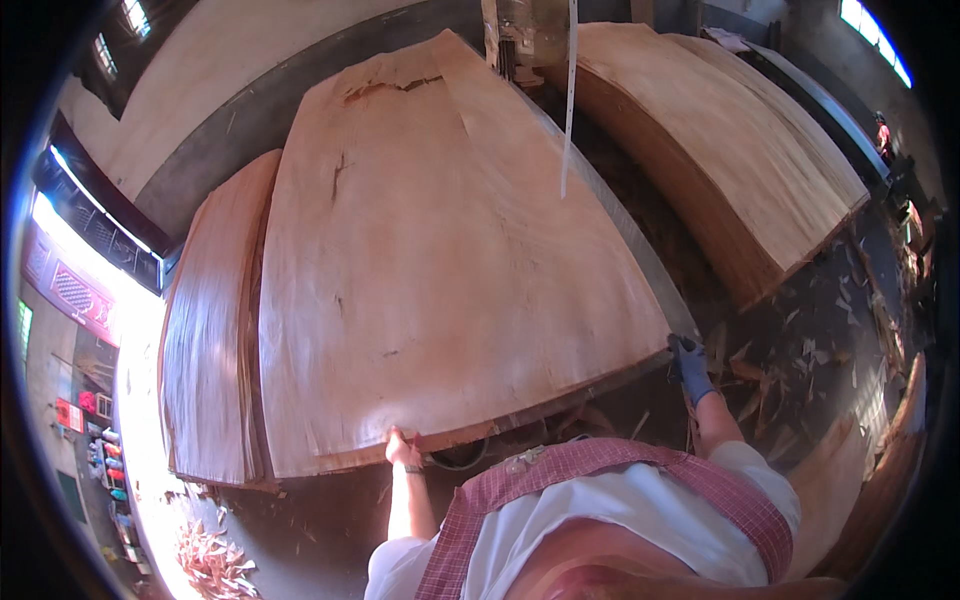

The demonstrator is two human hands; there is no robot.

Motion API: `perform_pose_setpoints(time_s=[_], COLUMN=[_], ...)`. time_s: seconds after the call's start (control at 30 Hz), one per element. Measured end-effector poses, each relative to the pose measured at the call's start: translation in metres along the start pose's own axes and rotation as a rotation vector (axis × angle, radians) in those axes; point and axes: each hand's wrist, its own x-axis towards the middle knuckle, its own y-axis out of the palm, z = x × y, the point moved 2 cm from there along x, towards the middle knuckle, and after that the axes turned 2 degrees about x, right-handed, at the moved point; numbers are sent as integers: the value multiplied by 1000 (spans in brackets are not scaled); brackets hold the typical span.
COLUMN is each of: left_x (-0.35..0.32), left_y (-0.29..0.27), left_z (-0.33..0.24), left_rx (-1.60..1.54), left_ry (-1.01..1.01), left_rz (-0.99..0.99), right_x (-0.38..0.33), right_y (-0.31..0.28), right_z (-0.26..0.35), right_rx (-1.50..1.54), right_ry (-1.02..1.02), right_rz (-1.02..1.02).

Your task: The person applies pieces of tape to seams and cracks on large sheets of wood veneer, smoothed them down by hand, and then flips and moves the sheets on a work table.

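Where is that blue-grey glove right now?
In the head view, right of centre, the blue-grey glove is on the person's right hand, at the near right corner of the large wood veneer sheet.

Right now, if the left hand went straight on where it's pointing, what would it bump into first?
The left hand would meet the big wooden sheet first: its fingers are right at the near edge. Whether it would slide over the top or push underneath is hard to tell from this view.
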Motion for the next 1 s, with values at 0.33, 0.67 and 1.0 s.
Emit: perform_pose_setpoints(time_s=[0.33,0.67,1.0], left_x=[-86,-124,-136], left_y=[56,107,173], left_z=[46,86,145], left_rx=[64,21,84], left_ry=[-114,-33,-126], left_rz=[73,-67,-40], right_x=[103,187,146], right_y=[-62,-32,-48], right_z=[12,1,-47], right_rx=[-112,-42,-426], right_ry=[-236,-18,-478], right_rz=[-57,327,52])
